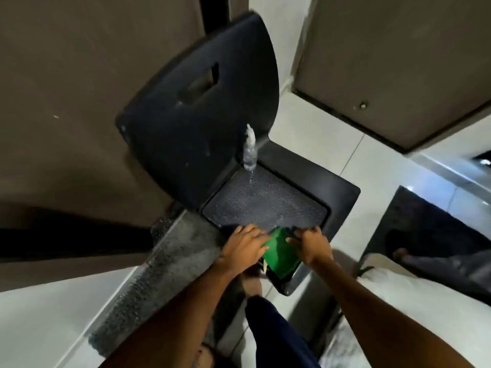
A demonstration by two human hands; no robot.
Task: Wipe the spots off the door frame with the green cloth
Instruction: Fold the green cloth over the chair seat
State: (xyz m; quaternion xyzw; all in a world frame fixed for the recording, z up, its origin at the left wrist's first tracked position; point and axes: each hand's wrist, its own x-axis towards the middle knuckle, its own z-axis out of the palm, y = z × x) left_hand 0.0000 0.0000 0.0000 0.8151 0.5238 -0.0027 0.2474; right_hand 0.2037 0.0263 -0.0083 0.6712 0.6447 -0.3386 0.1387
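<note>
Left hand (245, 241): down on the near edge of the chair seat, fingers spread flat over the left edge of the cloth; pressing or pinching, I cannot tell which.
Right hand (309, 244): fingers curled onto the cloth's right edge, looks like a grip on the fabric, but blur keeps me from being sure.
Cloth (280, 254): green, lying between my two hands at the seat's near corner, partly over the seat edge toward me.
Cloth axis: long side runs from far-left to near-right, roughly along the seat's near-right edge; the far corner points away from me toward the seat pad, the near end hangs toward my legs.
Chair (202, 120): black, backrest at far left, seat under my hands.
Bottle (250, 150): clear, small, upright at the far corner of the seat by the backrest, well apart from the cloth.
Door frame: brown panels at left and far right; which part carries the spots I cannot make out.
Progress: my reading is the very start. Cloth only being gathered off the chair; no wiping yet.
Left to do: lift cloth, possibly wet it, reach frame, rub spots.
</note>
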